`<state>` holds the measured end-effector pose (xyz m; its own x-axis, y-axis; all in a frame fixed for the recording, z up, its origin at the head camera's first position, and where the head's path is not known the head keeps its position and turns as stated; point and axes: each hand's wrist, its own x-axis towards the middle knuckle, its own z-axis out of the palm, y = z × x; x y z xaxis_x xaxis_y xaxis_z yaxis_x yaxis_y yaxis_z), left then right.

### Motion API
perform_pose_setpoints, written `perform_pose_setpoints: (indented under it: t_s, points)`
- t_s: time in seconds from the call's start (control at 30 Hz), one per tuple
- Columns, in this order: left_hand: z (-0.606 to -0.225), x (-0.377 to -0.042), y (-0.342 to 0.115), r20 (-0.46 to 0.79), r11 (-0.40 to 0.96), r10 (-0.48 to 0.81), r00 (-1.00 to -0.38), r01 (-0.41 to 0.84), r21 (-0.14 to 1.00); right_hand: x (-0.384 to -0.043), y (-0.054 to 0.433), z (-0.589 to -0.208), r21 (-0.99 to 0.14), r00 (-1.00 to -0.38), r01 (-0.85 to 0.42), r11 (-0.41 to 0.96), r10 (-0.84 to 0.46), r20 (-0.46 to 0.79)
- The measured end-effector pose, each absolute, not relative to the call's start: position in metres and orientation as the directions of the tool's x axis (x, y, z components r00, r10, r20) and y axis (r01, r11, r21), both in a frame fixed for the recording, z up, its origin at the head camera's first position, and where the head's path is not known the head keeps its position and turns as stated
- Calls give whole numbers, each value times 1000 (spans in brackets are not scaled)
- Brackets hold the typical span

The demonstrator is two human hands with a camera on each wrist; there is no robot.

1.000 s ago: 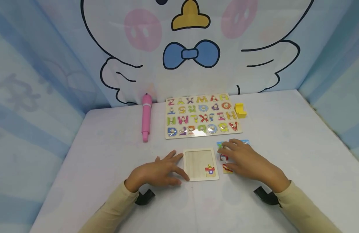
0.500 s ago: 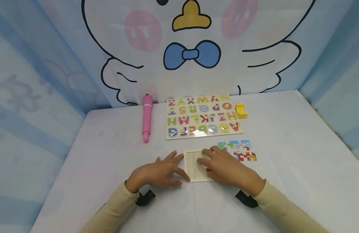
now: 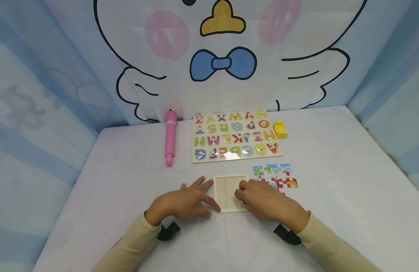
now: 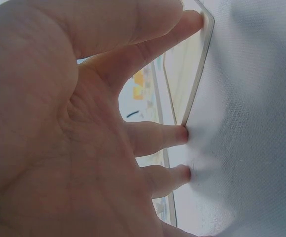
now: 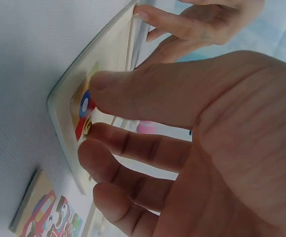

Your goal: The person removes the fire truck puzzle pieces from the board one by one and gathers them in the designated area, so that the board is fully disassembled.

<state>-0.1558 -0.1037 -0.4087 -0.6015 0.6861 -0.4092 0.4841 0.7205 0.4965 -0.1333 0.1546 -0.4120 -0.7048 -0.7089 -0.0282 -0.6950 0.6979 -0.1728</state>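
A shallow wooden puzzle tray (image 3: 225, 190) lies flat in front of me. My left hand (image 3: 183, 203) has its fingers spread, with fingertips touching the tray's left edge and near corner. Over the tray's right side, my right hand (image 3: 271, 202) has curled fingers. Its thumb and index finger pinch a small puzzle piece (image 5: 83, 104) in the tray's near right corner; red, blue and yellow print shows on it. In the head view the hand mostly covers that piece. Several loose puzzle pieces (image 3: 278, 183) lie right of the tray, some partly hidden behind the right hand.
Behind the tray lies an alphabet peg board (image 3: 237, 132). A pink pen-shaped object (image 3: 170, 139) lies to its left, and a small yellow block (image 3: 280, 130) stands at its right. A printed cloth backdrop (image 3: 223, 90) hangs along the table's back edge.
My right hand has moved left from the loose pieces to the tray, and its fingers have curled in over the piece in the corner. The left hand has stayed put.
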Motion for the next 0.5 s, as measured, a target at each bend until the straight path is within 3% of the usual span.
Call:
perform_pose_setpoints:
  t_s: [0.5]
  points:
    - [-409,-155,-104,-409,723,683,-605,483,494,-134,154,-412,-268,-724,-647,714,-686,-79]
